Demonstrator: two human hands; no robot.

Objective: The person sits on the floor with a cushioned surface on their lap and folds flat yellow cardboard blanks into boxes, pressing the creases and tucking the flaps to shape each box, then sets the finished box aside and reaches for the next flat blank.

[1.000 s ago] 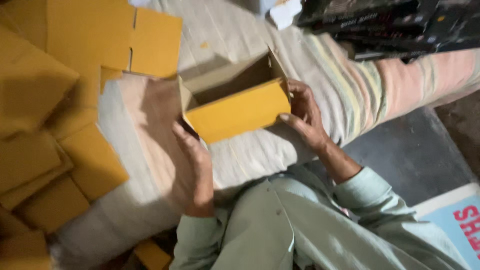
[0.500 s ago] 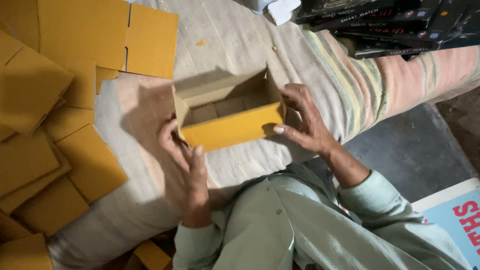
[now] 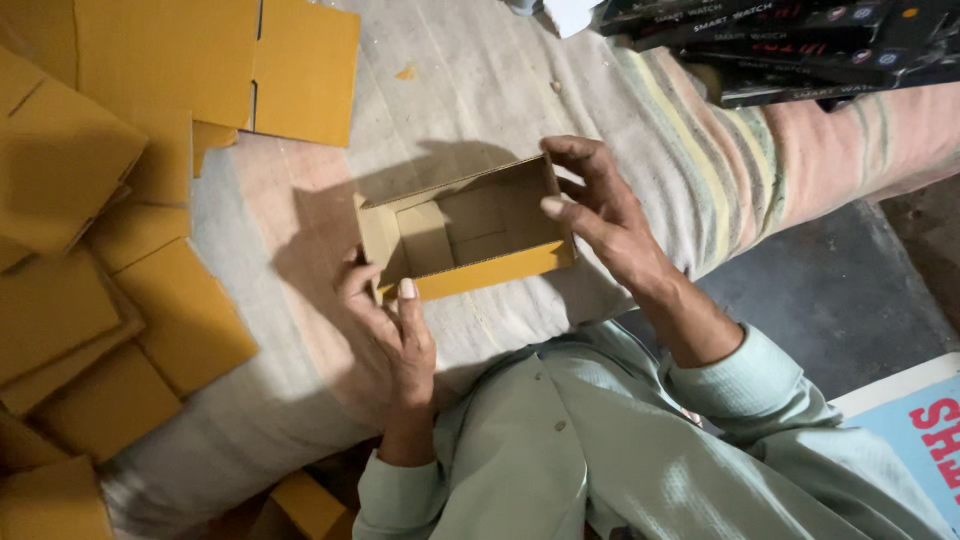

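Two hands frame one small open cardboard box (image 3: 465, 232), which we see held just above a striped cloth surface (image 3: 640, 130) in front of our lap. We judge it light and thin-walled, stiff along its folds yet easily crushed, so the corners and end walls are the sound places to take hold. It is yellow-brown, rectangular and shallow, its top open, with flaps folded in on the bottom. Our left hand (image 3: 385, 320) pinches the near left corner, thumb on the front wall; our right hand (image 3: 600, 215) clamps the right end wall, fingers curled over the rim. Flat yellow cardboard blanks (image 3: 120, 250) lie heaped to the left. Dark slim cartons (image 3: 790, 45) are stacked at upper right.
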